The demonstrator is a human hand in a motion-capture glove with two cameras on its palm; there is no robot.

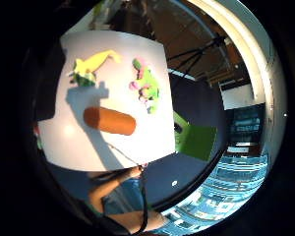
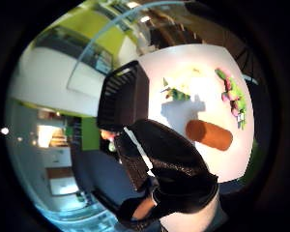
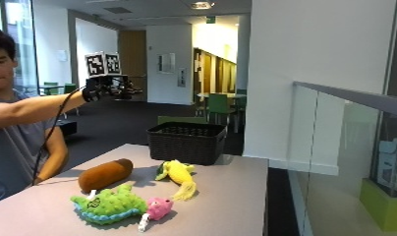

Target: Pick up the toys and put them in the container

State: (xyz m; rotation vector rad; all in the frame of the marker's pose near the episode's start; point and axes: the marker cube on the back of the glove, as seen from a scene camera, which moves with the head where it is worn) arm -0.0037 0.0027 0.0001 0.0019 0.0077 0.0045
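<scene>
The gloved right hand (image 3: 107,88) hangs high above the tabletop (image 3: 224,196), fingers (image 3: 127,90) relaxed and empty, three toys beside the basket (image 3: 186,141).

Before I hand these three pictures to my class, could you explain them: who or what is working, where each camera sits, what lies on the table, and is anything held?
No machine here: a person at a table works with a black-gloved right hand, raised high above the table. The ordinary picture comes from a camera beside the table. The two round pictures come from cameras on that hand's palm, looking down at the table.

On the table lie three soft toys: a brown cylinder-shaped plush, a yellow plush and a green and pink plush. Behind them stands a dark woven basket, the container.

Nothing is in the hand's grip; whether the fingers are curled cannot be seen.
</scene>
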